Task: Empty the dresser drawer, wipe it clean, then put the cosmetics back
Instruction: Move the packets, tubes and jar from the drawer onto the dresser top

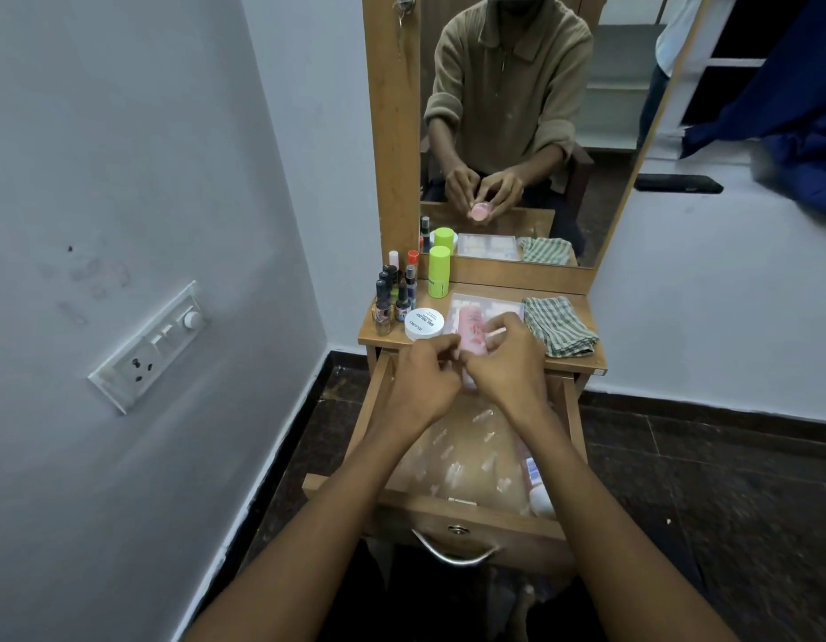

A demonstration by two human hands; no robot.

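Both hands hold a pink cosmetic tube (472, 333) above the back of the open wooden drawer (466, 514). My left hand (425, 377) grips its lower end with curled fingers. My right hand (506, 363) curls round the tube's right side and also pinches a thin white stick (497, 333). The drawer is lined with clear patterned plastic (466, 456), and a white-and-blue tube (536, 484) lies along its right wall. On the dresser top (582, 359) stand several nail polish bottles (392, 289), a green container (439, 271), a white round jar (424, 323), a clear plastic box (487, 305) and a checked cloth (559, 324).
A mirror (517, 132) behind the dresser top reflects a person and the hands. A wall switch panel (151, 345) is on the left wall. A metal handle (455, 551) hangs on the drawer front. Dark floor tiles (703, 479) surround the dresser; blue fabric (786, 99) hangs upper right.
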